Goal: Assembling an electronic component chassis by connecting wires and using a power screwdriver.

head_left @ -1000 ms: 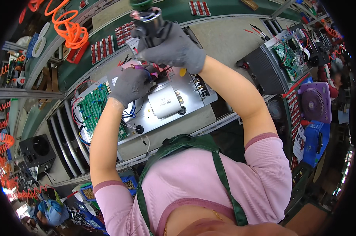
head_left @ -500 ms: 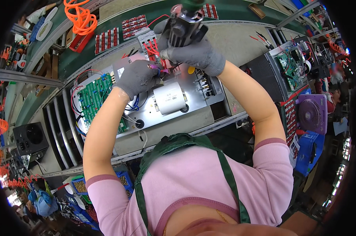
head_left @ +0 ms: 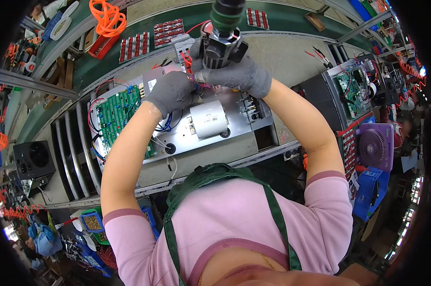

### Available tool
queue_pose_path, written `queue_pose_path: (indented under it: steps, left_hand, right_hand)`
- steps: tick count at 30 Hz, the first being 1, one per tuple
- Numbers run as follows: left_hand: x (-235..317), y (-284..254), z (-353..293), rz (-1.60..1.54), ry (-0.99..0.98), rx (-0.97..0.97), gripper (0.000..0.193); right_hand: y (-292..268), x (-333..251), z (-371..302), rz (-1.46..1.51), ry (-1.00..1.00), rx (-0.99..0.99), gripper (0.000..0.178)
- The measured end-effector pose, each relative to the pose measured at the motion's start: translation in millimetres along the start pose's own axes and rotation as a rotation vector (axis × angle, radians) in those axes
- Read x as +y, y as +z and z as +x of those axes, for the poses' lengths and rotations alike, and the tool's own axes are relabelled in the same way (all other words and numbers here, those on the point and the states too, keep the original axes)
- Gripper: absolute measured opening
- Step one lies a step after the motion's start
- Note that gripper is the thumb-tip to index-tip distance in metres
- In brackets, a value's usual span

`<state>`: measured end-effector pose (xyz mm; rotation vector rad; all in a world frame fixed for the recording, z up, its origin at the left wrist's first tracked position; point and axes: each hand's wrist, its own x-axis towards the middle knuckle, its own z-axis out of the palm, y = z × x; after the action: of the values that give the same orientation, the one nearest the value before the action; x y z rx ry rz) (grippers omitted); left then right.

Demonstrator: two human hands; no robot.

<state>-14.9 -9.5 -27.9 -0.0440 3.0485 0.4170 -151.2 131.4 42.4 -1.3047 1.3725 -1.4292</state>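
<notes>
My right hand (head_left: 241,76), in a grey glove, is wrapped around a black power screwdriver (head_left: 219,50) with a green upper part. The tool stands over the far side of a metal chassis plate (head_left: 177,136), and its tip is hidden. My left hand (head_left: 171,93), gloved too, is closed close beside it with its fingertips pinched. A bit of purple shows there, but what the fingers hold is unclear. Just beyond are red wires (head_left: 186,59) at a grey block. On the plate are a white cylinder (head_left: 209,119) and a green circuit board (head_left: 118,114).
Metal rollers (head_left: 77,150) lie left of the plate. Another black unit (head_left: 320,97) with boards stands at right, near a purple fan (head_left: 374,147). Red-and-white parts (head_left: 134,46) and a coiled orange hose (head_left: 108,19) are at the back. A black speaker-like box (head_left: 34,159) sits far left.
The power screwdriver now stands more upright, its green part showing more. My left hand has come slightly right, closer to my right hand. The whole view has shifted a little.
</notes>
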Motion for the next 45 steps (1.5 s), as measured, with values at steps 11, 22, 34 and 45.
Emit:
queue_pose_path:
  steps: [11,22,34,45]
  left_hand:
    - [17,-34,-3,-0.055,-0.049,-0.050,0.036]
    - [37,-21,-94,-0.141,-0.086,0.758,0.045]
    - [69,69,-113,-0.678,-0.285,0.435,0.024]
    - [58,77,-86,-1.091,-0.333,0.460,0.048]
  right_hand:
    - [-1,-25,1,0.128,-0.049,0.122,0.040]
    - [32,-44,47,0.215,-0.115,0.144,0.035]
    - [41,-2,51,0.052,-0.037,0.065,0.050]
    - [47,-16,46,0.089,-0.005,0.098,0.051]
